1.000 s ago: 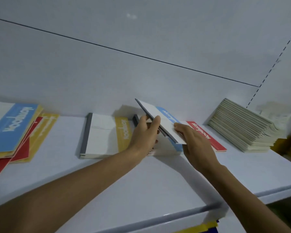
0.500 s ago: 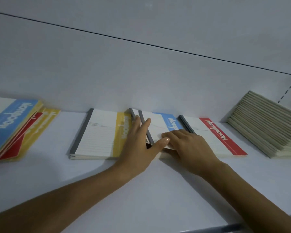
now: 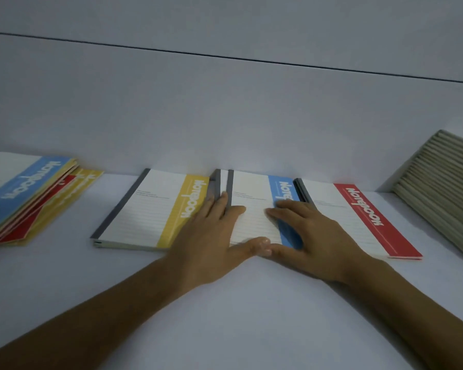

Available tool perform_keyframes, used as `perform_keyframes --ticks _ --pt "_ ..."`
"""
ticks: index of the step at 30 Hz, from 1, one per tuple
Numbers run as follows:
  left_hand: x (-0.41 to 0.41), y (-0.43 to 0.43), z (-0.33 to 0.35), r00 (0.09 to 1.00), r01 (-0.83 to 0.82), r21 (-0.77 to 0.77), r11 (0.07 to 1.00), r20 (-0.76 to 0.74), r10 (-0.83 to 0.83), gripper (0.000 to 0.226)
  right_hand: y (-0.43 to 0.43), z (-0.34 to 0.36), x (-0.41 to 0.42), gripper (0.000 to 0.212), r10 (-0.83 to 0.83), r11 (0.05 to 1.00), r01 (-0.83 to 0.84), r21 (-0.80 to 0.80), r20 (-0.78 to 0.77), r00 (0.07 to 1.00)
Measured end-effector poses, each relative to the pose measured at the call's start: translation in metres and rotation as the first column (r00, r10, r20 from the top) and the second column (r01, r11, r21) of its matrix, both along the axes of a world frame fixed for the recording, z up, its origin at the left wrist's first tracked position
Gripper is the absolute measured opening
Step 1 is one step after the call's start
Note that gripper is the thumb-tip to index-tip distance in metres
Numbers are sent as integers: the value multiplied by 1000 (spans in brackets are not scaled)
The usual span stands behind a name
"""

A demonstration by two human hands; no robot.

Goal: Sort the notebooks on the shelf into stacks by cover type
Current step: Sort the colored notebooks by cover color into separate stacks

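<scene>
Three notebook stacks lie side by side on the white shelf point(image 3: 225, 303): a yellow-band stack point(image 3: 150, 209), a blue-band stack point(image 3: 254, 201) and a red-band notebook point(image 3: 358, 214). My left hand point(image 3: 209, 236) lies flat along the blue-band stack's left edge, fingers spread, thumb at its front edge. My right hand point(image 3: 313, 236) rests flat on the blue-band stack's top cover, fingers on the blue band. Neither hand lifts anything. A mixed pile point(image 3: 24, 193) of blue, red and yellow notebooks sits at the far left.
A leaning row of beige-edged booklets point(image 3: 439, 188) stands at the far right against the shelf's back wall point(image 3: 225, 116). Bare shelf surface stretches toward me under both forearms.
The blue-band notebook that both hands held tilted in the air now lies flat on the blue-band stack. Both hands press and square it, and the view has moved closer.
</scene>
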State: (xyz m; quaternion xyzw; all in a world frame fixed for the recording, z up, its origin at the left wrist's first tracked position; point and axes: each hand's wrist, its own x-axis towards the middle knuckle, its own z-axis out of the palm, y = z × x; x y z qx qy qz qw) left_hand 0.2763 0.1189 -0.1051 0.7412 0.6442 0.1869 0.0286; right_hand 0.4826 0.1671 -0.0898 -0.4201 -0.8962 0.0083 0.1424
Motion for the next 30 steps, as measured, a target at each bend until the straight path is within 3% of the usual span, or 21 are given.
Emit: perform_keyframes --ticks 2,4,7,12,15,18,30 --pt "-2 1 -4 1000 20 51 998 3 -20 113 1 -2 0 93 29 999 -30 -19 -39 999" --pt "-4 2 -8 996 75 147 986 37 -82 100 1 -3 1 88 50 998 -51 -24 -45 998" --pt "-8 3 -13 986 125 275 953 75 -151 80 3 -2 3 96 46 994 -49 -96 -36 998" --pt "-10 2 -10 991 115 184 976 49 -126 90 2 8 14 105 -87 991 104 -81 196 977" --pt "-7 3 -9 994 101 101 990 21 -104 103 -1 8 16 100 -94 985 114 -127 157 983" --pt "-6 3 -8 994 111 55 992 -1 -112 103 0 4 17 100 -66 989 84 -119 150 986" --pt "-6 3 -12 987 154 166 974 17 -159 85 -9 3 7 99 -27 992 57 -111 251 968"
